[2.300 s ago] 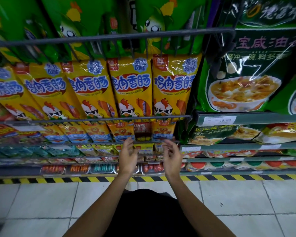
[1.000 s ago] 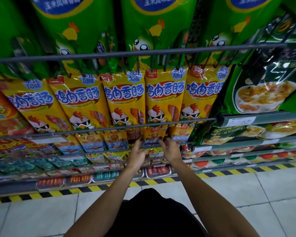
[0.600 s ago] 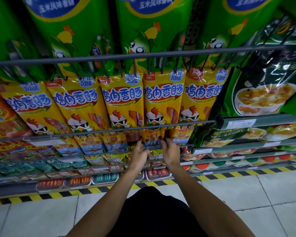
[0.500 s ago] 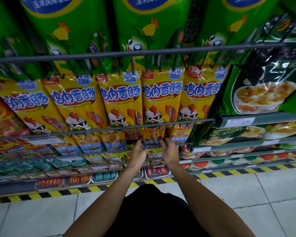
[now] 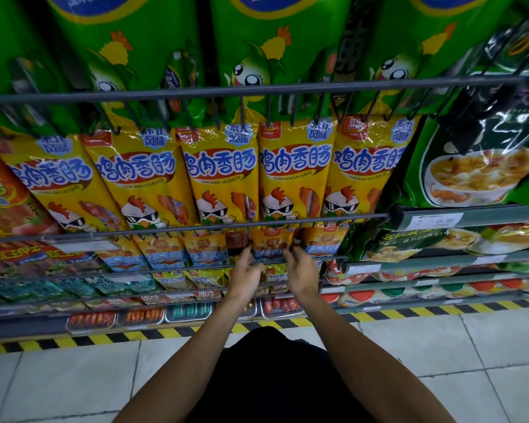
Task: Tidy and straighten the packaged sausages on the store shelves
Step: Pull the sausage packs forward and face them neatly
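**Two hands on one small yellow pack**

Two of my hands are up at the rack together. My left hand (image 5: 247,273) and my right hand (image 5: 300,271) sit on either side of a small yellow sausage pack (image 5: 271,242), which hangs in the row just beneath the lower wire rail (image 5: 177,231). The fingers of both hands curl up onto its lower edge, left at its left corner, right at its right corner, so I am gripping it between them. How far my fingertips wrap behind the pack I cannot tell, since they are partly hidden.

Left of that pack, just beside my left fingers, hangs a dark red pack (image 5: 238,239), and further left run more small yellow packs (image 5: 206,247) with a lion on them. Another one (image 5: 323,241) hangs to the right of my right hand.

Above the rail, five tall chicken sausage bags (image 5: 293,175) hang side by side from the upper wire rail (image 5: 257,90), each printed with a chicken in sunglasses. The outer ones lean, the middle ones hang straighter. Big green corn bags (image 5: 275,47) fill the level above. To the right lies a green soup packet (image 5: 477,166) over a shelf with a price label (image 5: 437,220). Below my arms are pale floor tiles (image 5: 501,340) and a yellow-and-black striped strip (image 5: 74,341).
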